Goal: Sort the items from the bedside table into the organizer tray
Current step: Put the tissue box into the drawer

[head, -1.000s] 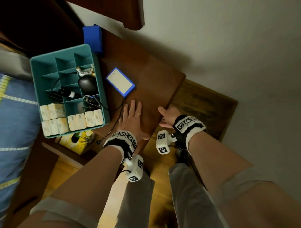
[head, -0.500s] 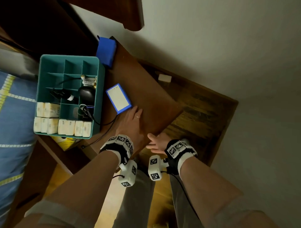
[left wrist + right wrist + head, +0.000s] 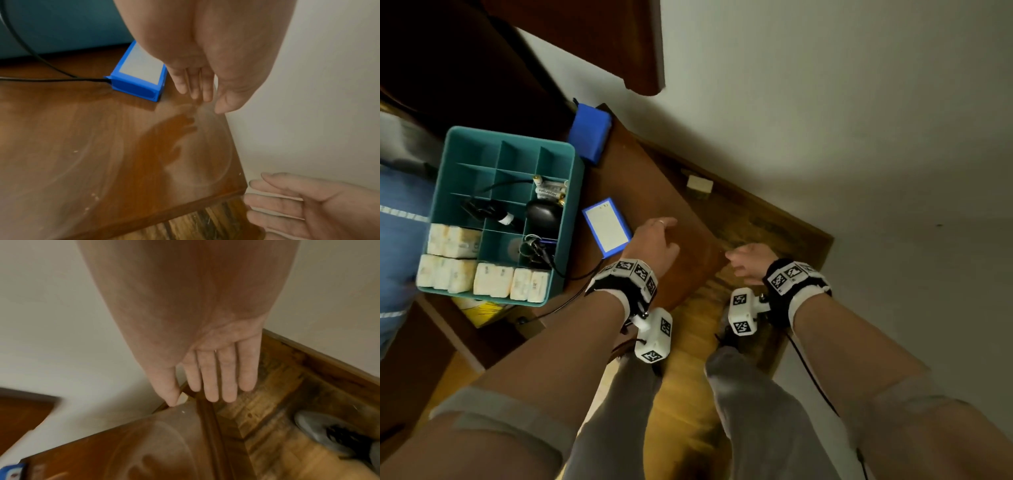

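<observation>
The teal organizer tray point(image 3: 567, 233) stands on the left of the wooden bedside table point(image 3: 647, 192). Its compartments hold white tissue packs point(image 3: 482, 277), a black mouse point(image 3: 542, 214), small tubes and cables. A blue box with a white top point(image 3: 606, 226) lies on the table beside the tray, with a black cable point(image 3: 582, 274) plugged into it. My left hand point(image 3: 657, 240) hovers just right of that box point(image 3: 141, 71), fingers straight and relaxed, holding nothing. My right hand point(image 3: 746, 262) hangs off the table's right corner, fingers straight, also empty.
A second blue case point(image 3: 589, 133) sits at the table's back edge by the wall. A small pale block point(image 3: 699, 185) lies on the wooden floor near the skirting. A bed with a blue cover point(image 3: 397, 222) borders the left. A yellow pack point(image 3: 479, 306) lies under the tray's front.
My left hand has lifted off the tabletop, where it lay flat, and now hovers beside the blue box. My right hand has left the table edge and hangs by the corner.
</observation>
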Demonstrator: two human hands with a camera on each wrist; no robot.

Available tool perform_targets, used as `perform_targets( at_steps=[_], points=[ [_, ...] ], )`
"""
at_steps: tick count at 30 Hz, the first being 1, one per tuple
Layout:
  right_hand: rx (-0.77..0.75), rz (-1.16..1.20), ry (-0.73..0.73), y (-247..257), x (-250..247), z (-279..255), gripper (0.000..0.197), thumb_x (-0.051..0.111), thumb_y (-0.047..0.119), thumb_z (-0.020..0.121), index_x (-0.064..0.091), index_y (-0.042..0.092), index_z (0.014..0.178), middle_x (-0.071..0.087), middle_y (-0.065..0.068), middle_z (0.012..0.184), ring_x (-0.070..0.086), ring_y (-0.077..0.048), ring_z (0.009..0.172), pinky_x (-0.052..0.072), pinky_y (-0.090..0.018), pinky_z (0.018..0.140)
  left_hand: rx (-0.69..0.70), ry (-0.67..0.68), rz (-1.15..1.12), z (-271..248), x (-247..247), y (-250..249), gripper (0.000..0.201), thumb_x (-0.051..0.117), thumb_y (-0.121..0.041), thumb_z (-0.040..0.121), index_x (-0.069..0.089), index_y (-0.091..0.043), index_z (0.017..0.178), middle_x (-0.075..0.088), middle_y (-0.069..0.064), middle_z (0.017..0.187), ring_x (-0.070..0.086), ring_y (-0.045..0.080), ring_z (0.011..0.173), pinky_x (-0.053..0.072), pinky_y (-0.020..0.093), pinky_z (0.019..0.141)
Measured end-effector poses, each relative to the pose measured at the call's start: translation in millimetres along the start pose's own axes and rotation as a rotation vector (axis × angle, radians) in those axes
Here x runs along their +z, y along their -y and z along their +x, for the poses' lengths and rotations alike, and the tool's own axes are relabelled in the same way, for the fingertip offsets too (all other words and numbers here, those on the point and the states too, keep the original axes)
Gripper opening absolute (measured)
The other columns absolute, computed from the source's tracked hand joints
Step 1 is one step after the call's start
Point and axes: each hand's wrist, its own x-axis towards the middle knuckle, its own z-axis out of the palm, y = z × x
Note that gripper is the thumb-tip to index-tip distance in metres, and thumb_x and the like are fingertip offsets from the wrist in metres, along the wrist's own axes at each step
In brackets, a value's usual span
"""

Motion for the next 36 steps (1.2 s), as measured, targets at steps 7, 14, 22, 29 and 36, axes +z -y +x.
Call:
perform_targets(
  at_steps=[7, 14, 22, 29, 36],
  points=[
    [-0.171, -0.314, -0.104, 69, -34, 14, 0.033, 0.049, 0.019, 0.101, 0.063, 0.005, 0.127, 0.062, -0.014, 0.129, 0.059, -0.031, 0.118, 0.048, -0.046, 0.102, -0.050, -0.055, -0.082, 20, -30, -19, 0.052, 0.057, -0.018, 0.092, 0.047, -0.021, 0.143, 0.046, 0.003, 0.146, 0.050, 0.022, 0.130, 0.041, 0.034, 0.105],
    [-0.353, -0.531, -0.023, 90, -63, 112, 0.040, 0.045, 0.006, 0.099, 0.058, 0.021, 0.134, 0.054, -0.005, 0.141, 0.051, -0.023, 0.128, 0.040, -0.038, 0.110, -0.065, -0.095, 0.102, 78, -1, -30, 0.060, 0.061, -0.022, 0.087, 0.044, -0.022, 0.145, 0.033, 0.003, 0.154, 0.030, 0.025, 0.142, 0.031, 0.044, 0.115],
    [-0.431, -0.718, 0.040, 76, -60, 231, 0.049, 0.055, 0.015, 0.097, 0.047, 0.025, 0.144, 0.049, -0.005, 0.145, 0.053, -0.027, 0.126, 0.047, -0.037, 0.101, -0.241, -0.241, 0.294, 133, 38, -60, 0.100, 0.071, -0.026, 0.082, 0.006, -0.019, 0.157, -0.018, 0.008, 0.163, -0.015, 0.027, 0.150, 0.003, 0.047, 0.122],
    [-0.550, -0.962, 0.088, 83, -16, 334, 0.043, 0.046, 0.027, 0.101, 0.049, 0.020, 0.143, 0.050, -0.011, 0.144, 0.052, -0.032, 0.127, 0.044, -0.038, 0.103, -0.391, -0.258, 0.379, 161, 36, -48, 0.118, 0.072, -0.039, 0.080, -0.013, -0.007, 0.154, -0.032, 0.014, 0.157, -0.025, 0.031, 0.146, -0.007, 0.048, 0.120],
    [-0.569, -0.828, 0.111, 90, 9, 392, 0.054, 0.047, 0.032, 0.103, 0.032, 0.018, 0.153, 0.025, -0.009, 0.160, 0.027, -0.032, 0.145, 0.024, -0.039, 0.116, -0.425, -0.286, 0.355, 172, 39, -41, 0.120, 0.076, -0.033, 0.076, -0.011, -0.009, 0.155, -0.035, 0.011, 0.156, -0.029, 0.028, 0.145, -0.011, 0.046, 0.119]
  ],
)
